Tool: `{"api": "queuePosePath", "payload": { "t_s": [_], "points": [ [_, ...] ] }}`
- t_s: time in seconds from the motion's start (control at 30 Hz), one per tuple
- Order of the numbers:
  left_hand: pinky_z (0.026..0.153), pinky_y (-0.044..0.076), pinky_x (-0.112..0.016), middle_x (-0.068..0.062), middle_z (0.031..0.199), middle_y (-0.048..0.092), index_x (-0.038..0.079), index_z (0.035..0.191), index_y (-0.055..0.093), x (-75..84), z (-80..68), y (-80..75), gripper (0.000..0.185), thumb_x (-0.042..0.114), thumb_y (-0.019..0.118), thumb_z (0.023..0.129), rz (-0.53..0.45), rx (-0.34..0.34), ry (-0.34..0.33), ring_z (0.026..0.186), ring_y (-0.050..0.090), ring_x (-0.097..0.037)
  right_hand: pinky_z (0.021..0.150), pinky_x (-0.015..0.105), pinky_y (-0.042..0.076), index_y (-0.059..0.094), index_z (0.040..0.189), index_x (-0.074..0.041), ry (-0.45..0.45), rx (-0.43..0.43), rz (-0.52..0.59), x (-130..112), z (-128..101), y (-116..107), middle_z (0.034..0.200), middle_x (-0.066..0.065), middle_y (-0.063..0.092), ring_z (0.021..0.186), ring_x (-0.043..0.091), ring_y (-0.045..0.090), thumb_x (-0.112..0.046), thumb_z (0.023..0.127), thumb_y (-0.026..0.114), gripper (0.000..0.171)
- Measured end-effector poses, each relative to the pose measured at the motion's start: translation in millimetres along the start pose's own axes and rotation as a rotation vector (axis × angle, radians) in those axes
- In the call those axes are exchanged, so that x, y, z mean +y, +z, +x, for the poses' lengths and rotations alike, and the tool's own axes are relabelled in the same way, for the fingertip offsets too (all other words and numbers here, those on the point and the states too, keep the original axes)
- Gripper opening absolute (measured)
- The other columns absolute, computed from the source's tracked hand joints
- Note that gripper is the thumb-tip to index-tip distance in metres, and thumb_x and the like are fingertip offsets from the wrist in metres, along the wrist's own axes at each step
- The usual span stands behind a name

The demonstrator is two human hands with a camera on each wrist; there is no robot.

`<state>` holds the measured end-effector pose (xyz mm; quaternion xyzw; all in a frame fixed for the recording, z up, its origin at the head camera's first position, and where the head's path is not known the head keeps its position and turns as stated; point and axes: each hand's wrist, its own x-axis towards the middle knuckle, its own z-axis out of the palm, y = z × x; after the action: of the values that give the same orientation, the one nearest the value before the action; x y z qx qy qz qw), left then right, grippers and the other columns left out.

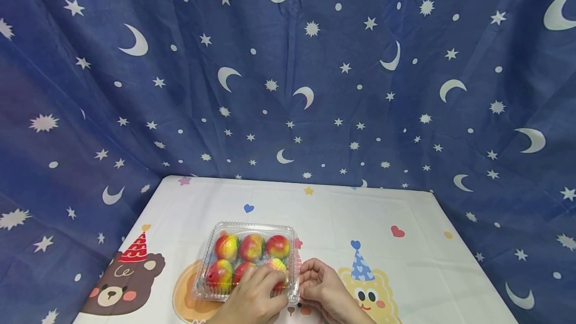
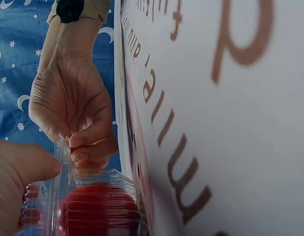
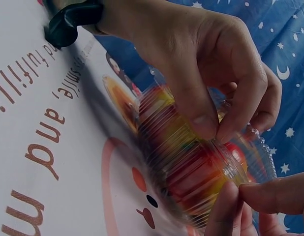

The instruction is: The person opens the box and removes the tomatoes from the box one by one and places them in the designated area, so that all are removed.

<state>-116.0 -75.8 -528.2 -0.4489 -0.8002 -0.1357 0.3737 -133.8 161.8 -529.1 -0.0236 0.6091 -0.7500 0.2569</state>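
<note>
A clear plastic box (image 1: 249, 259) sits on the counter (image 1: 405, 264) near its front edge, left of centre, with six red-and-yellow fruits (image 1: 252, 247) inside in two rows of three. Both hands work at the box's front right corner. The left hand (image 1: 252, 299) lies over the near right part of the lid, fingers curled, and hides most of the front right fruit; in the right wrist view its thumb and forefinger (image 3: 201, 118) pinch the ribbed rim of the box. The right hand (image 1: 321, 286) is just beside the same corner, its fingers bent inward; in the left wrist view its fingertips (image 2: 88, 147) pinch the thin lip of the box (image 2: 63, 196) from above. Whether the lid is latched or partly lifted cannot be told, since the hands cover that corner in the head view and the wrist views are too close and blurred. In the left wrist view only one red fruit (image 2: 98, 206) shows through the plastic, cut off by the bottom edge. The right wrist view shows the box (image 3: 191, 167) smeared by motion blur, its colours running together. Both wrists run out of the head view at the bottom. The counter carries a white cloth printed with a bear in a party hat (image 1: 121, 279), a yellow figure in a blue hat (image 1: 369, 289), hearts and brown lettering too near to read whole. A dark blue backdrop (image 1: 288, 74) with moons and stars hangs behind and to both sides.
</note>
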Motion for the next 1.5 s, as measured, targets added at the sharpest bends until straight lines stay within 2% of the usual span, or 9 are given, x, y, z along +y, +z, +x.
{"api": "queuePosePath", "payload": {
  "t_s": [0.33,0.87,1.27,1.4,1.5],
  "points": [
    [0.085,0.042,-0.027,0.004,0.117,0.070,0.029,0.080,0.069,0.4,0.2,1.4,0.008,0.032,0.075,0.085,0.013,-0.006,-0.005,0.106,0.061,-0.015,0.068,0.023,0.061,0.051,0.113,-0.001,0.005,-0.030,0.008,1.8,0.4,-1.4,0.097,0.003,0.064,0.076,0.009,0.067,0.013,0.079,0.068,0.040],
    [0.080,0.043,-0.025,0.003,0.113,0.071,0.027,0.079,0.070,1.8,4.6,8.4,0.016,0.034,0.085,0.079,0.009,0.037,0.006,0.101,0.061,-0.014,0.068,0.022,0.059,0.050,0.114,0.000,-0.003,-0.023,0.000,2.1,-1.4,-0.8,0.098,0.004,0.062,0.078,0.010,0.064,0.013,0.081,0.069,0.041],
    [0.080,0.044,-0.027,0.003,0.110,0.070,0.025,0.077,0.069,3.1,6.7,14.4,0.002,0.025,0.069,0.079,0.038,0.088,0.014,0.098,0.061,-0.015,0.068,0.019,0.057,0.050,0.114,-0.001,-0.015,-0.037,-0.003,3.2,-1.5,-1.1,0.098,0.004,0.061,0.078,0.009,0.062,0.013,0.081,0.067,0.040],
    [0.079,0.045,-0.027,0.002,0.107,0.069,0.024,0.078,0.067,4.0,7.6,16.3,0.005,0.021,0.064,0.081,0.073,0.099,0.026,0.096,0.061,-0.015,0.066,0.020,0.055,0.050,0.114,-0.001,-0.019,-0.041,-0.009,2.8,-0.8,-1.2,0.098,0.003,0.060,0.076,0.009,0.061,0.012,0.080,0.067,0.040],
    [0.078,0.044,-0.027,0.002,0.107,0.069,0.024,0.078,0.066,4.0,7.3,17.5,0.013,0.019,0.059,0.087,0.090,0.112,0.035,0.095,0.061,-0.015,0.065,0.020,0.055,0.049,0.114,-0.001,-0.018,-0.043,-0.009,2.2,-0.2,-0.6,0.097,0.003,0.059,0.076,0.009,0.060,0.013,0.080,0.066,0.040]
  ]
}}
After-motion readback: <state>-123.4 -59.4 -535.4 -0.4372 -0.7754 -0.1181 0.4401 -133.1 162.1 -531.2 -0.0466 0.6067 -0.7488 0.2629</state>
